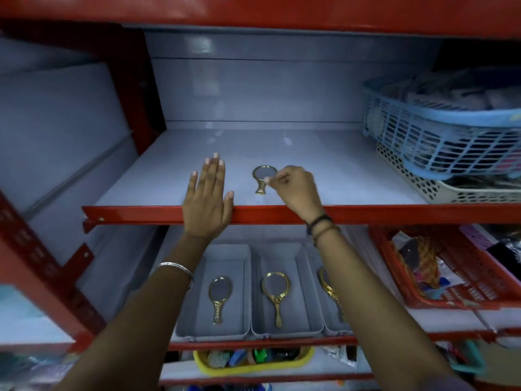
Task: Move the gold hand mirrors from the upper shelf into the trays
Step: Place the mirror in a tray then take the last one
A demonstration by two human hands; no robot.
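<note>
One small gold hand mirror (262,179) lies flat on the grey upper shelf (338,176), handle toward me. My right hand (294,187) pinches its rim at the right side with fingertips. My left hand (208,196) lies flat and open on the shelf's red front edge, left of the mirror. On the shelf below stand three grey trays: the left tray (183,314) holds a gold mirror (219,294), the middle tray (310,306) holds another (276,294), and the right tray (335,331), partly hidden by my right forearm, shows a third (329,289).
A blue mesh basket (439,136) stacked on a cream perforated basket (423,184) fills the upper shelf's right end. A red basket (462,280) of goods sits right of the trays. A yellow basket (253,362) with combs is on the shelf beneath. Red uprights frame the left.
</note>
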